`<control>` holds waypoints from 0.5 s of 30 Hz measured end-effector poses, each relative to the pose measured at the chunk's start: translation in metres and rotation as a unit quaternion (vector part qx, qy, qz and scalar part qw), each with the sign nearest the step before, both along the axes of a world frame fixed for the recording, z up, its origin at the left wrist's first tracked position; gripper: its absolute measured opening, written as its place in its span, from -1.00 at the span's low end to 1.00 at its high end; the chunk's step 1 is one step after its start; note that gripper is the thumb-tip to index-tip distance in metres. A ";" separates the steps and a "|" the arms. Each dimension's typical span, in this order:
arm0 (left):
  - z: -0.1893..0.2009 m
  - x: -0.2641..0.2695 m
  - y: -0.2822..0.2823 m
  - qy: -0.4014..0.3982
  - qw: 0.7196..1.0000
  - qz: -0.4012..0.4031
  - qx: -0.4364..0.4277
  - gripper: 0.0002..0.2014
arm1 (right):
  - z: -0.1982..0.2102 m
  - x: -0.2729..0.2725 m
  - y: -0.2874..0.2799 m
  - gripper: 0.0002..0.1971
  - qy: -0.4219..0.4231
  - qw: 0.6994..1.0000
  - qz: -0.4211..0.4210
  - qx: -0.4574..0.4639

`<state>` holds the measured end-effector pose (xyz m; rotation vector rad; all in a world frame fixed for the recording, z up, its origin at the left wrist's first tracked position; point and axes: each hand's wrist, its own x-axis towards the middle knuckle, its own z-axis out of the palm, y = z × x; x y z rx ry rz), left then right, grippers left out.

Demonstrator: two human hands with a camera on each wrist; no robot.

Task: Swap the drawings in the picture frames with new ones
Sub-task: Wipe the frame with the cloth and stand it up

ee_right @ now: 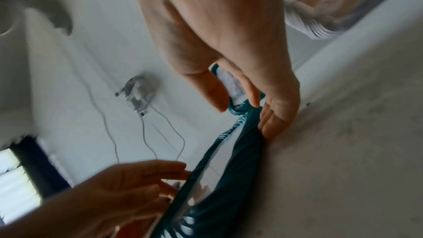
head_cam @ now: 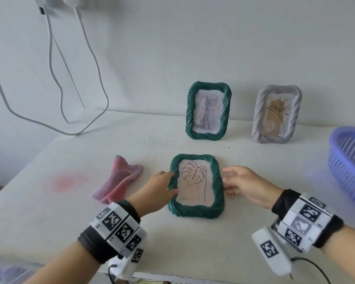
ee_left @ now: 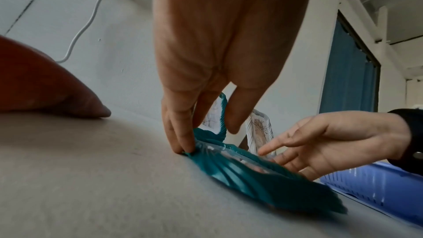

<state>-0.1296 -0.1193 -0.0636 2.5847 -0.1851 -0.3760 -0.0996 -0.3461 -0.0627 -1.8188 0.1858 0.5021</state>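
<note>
A green twisted-rim picture frame (head_cam: 196, 210) lies flat on the white table, holding a line drawing of a leaf (head_cam: 194, 179). My left hand (head_cam: 171, 183) touches the frame's left edge with straight fingertips (ee_left: 183, 147), while its thumb hovers over the rim. At the right edge of this frame (ee_right: 240, 151), my right hand (head_cam: 226, 181) reaches in with fingers extended and fingertips (ee_right: 271, 131) against the rim. Neither hand is curled around the frame. Further back, a second green frame (head_cam: 208, 110) with a cat picture and a pale lilac frame (head_cam: 277, 114) with a plant drawing stand against the wall.
A crumpled pink cloth (head_cam: 119, 179) lies left of the flat frame. A blue slotted basket (head_cam: 348, 165) sits at the table's right edge. White cables (head_cam: 55, 78) hang down the wall at the left. A printed sheet (head_cam: 152, 281) peeks out at the table's front edge.
</note>
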 end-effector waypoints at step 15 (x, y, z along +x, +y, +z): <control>0.068 -0.011 0.001 -0.163 0.980 0.065 -0.095 -0.61 | 0.056 0.007 0.057 -0.82 -0.023 0.954 -0.003 0.298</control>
